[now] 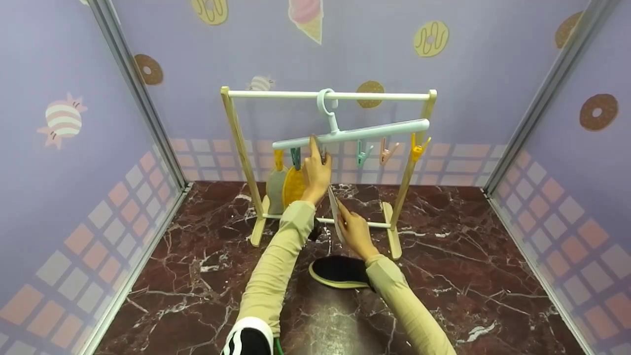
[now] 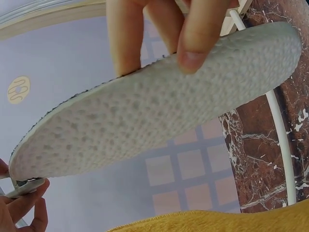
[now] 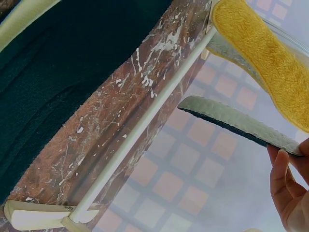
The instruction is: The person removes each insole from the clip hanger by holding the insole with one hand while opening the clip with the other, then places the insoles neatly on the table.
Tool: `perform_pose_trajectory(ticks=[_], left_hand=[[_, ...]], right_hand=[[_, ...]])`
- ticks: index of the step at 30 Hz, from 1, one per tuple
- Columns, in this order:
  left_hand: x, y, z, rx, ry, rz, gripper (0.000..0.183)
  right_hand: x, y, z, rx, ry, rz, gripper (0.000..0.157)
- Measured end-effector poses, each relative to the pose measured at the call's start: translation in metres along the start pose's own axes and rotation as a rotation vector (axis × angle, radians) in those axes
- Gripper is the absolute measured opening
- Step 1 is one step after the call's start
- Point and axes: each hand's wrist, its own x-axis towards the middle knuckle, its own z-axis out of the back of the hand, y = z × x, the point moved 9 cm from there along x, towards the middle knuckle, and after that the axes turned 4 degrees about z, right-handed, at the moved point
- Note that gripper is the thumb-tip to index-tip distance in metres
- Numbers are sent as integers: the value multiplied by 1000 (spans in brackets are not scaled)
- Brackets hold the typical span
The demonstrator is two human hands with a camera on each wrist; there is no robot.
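beneath the pale-blue tubular plastic hanger (image 1: 377,131), the whitish, dark-backed dimpled insole (image 2: 145,116) looks light and bendy, best held mid-edge, where the right hand (image 1: 357,232) pinches it, the left hand (image 1: 318,173) pinching a pale plastic clip (image 2: 30,186) at its tip.

- Left arm (image 1: 268,276) reaches forward and up, sleeved to near the wrist.
- Left hand (image 1: 317,172) is the higher one, index finger pointing upward, fingertips pinching.
- Right arm (image 1: 409,305) angles forward and inward, also sleeved.
- Right hand (image 1: 356,232) sits lower and nearer the body, fingers and thumb gripping.
- Hands near each other, apart.
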Motion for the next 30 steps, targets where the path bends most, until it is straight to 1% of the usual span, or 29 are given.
perform_pose_trajectory(ticks=[7, 13, 23, 30], left_hand=[[-2, 2, 0, 4, -14, 4, 58], [-2, 2, 0, -12, -2, 3, 57], [0, 0, 4, 15, -29, -1, 56], [0, 1, 3, -1, -17, -3, 56]], right_hand=[[-4, 1, -2, 3, 11, 1, 41], [-6, 3, -2, 13, 8, 5, 42], [-15, -4, -7, -9, 54, -40, 41], [-16, -5, -6, -11, 55, -41, 43]])
